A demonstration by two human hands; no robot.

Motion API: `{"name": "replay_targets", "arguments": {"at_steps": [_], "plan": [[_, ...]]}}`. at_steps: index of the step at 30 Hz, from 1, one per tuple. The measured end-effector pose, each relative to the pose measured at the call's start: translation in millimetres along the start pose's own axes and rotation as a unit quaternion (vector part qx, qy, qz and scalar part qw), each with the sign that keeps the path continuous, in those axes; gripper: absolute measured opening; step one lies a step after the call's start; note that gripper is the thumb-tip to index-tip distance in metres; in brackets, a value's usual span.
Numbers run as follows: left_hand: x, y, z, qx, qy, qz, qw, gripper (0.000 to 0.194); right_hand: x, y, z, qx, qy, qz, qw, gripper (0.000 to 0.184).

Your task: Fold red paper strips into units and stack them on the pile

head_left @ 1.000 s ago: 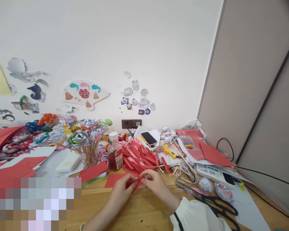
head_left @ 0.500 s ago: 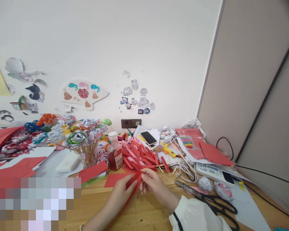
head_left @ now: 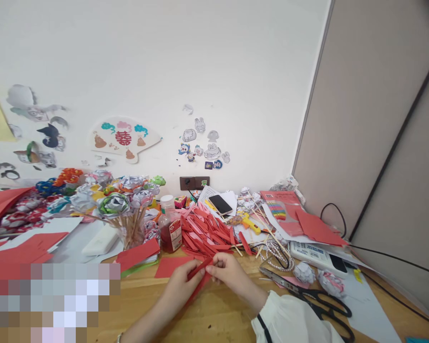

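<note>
Between my two hands is a sheet of red paper (head_left: 199,288), partly folded or rolled along its upper edge. My left hand (head_left: 184,281) is closed on its left side, thumb on top. With the fingertips of my right hand (head_left: 227,270) I pinch the paper's right end. Just beyond them lies a heap of red and pink paper strips (head_left: 205,228). Another flat red paper piece (head_left: 166,267) rests on the table behind my left hand. Open black-handled scissors (head_left: 307,295) lie to the right of my right forearm.
A glass jar with a red label (head_left: 170,226) stands left of the heap. Paper flowers on sticks (head_left: 123,205) rise farther left. A phone (head_left: 220,205), a yellow glue gun (head_left: 250,223) and crumpled paper balls (head_left: 304,272) lie on the right half of the wooden table (head_left: 221,317).
The upper edge of the red paper has been turned over into a narrower fold. My right thumb and fingers have shifted slightly down and left along it.
</note>
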State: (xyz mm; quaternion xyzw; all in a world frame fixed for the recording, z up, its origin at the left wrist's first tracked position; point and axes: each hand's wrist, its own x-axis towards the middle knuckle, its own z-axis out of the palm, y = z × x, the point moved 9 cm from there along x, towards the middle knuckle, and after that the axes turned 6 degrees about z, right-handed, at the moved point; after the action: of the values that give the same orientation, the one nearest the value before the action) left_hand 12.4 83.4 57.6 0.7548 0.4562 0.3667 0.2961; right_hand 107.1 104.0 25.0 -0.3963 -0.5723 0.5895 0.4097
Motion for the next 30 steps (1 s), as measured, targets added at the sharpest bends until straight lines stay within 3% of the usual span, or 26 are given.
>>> {"name": "replay_targets", "arguments": {"at_steps": [12, 19, 30], "plan": [[1, 0, -1.4, -0.004, -0.009, -0.007, 1.0, 0.024, 0, 3, 4, 0.144, -0.073, 0.031, 0.986, 0.032], [1, -2, -0.6, 0.008, -0.01, -0.001, 1.0, 0.025, 1, -2, -2, 0.046, -0.052, 0.007, 0.998, 0.029], [1, -2, -0.1, 0.016, -0.007, -0.008, 1.0, 0.025, 4, 3, -8, -0.002, 0.014, 0.001, 1.0, 0.03]]}}
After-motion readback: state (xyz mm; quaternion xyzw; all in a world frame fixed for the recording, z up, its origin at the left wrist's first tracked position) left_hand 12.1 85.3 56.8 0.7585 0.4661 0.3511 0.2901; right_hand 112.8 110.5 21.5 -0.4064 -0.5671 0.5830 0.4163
